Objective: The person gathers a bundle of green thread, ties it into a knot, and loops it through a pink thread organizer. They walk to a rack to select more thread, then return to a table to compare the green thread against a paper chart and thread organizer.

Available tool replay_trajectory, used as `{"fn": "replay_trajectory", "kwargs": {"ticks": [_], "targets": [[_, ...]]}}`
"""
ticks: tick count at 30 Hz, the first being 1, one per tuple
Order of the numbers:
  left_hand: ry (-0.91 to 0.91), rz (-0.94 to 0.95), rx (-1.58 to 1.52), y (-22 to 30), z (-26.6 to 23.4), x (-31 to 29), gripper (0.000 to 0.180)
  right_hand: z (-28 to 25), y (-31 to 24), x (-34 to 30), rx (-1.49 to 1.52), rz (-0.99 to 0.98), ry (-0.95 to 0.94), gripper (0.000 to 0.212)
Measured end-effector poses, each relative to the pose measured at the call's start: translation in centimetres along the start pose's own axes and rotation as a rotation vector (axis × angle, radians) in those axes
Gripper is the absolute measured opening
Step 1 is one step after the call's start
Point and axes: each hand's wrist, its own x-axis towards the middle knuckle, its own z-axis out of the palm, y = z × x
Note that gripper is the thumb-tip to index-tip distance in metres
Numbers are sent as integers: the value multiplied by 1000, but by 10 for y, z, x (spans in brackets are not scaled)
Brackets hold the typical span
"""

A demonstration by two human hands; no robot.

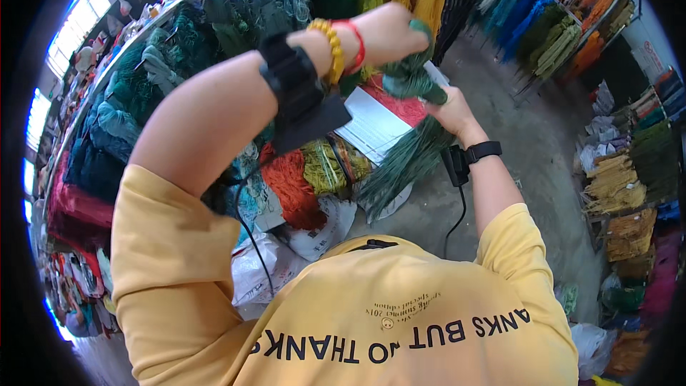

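A grey concrete floor [550, 164] runs through the middle and right of the frame, in a crowded room with bright windows [75, 21] at the upper left. A long rack [168, 20] curves down the left side, hung with skeins in greens, blues and dark red. More hanging yarn [525, 18], blue, olive and orange, fills the upper right, and tan bundles [614, 186] are stacked at the right edge.

Near the centre, a white panel [375, 129] lies beside coral yarn [400, 104]; below them are an orange-red bundle [289, 186], an olive bundle [321, 164] and white plastic bags [275, 261]. Another person in striped trousers [454, 18] stands at the top. The raised left arm and its black wrist device [293, 82] block part of the rack.

The green skein [414, 154] is at upper centre, twisted between the hands, its loose strands trailing toward lower left. The left hand [396, 34] has its fingers curled around the upper end; the right hand [451, 111] grips it lower down, fingers closed.
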Motion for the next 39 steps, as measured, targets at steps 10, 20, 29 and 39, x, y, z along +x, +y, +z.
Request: {"fn": "replay_trajectory", "kwargs": {"ticks": [10,20,29,39], "targets": [[-137,67,79,-24,16,-18,23,40,15,-42,-244,147,70,39],[-134,-177,-290,-22,61,-23,25,23,-70,-52,-109,-119,176,87],[-25,-101,-66,-33,142,-73,20,94,10,-72,-209,-29,368,34],[-11,-98,-333,-42,184,-125,30,103,24,-121,-119,-140,215,24]]}}
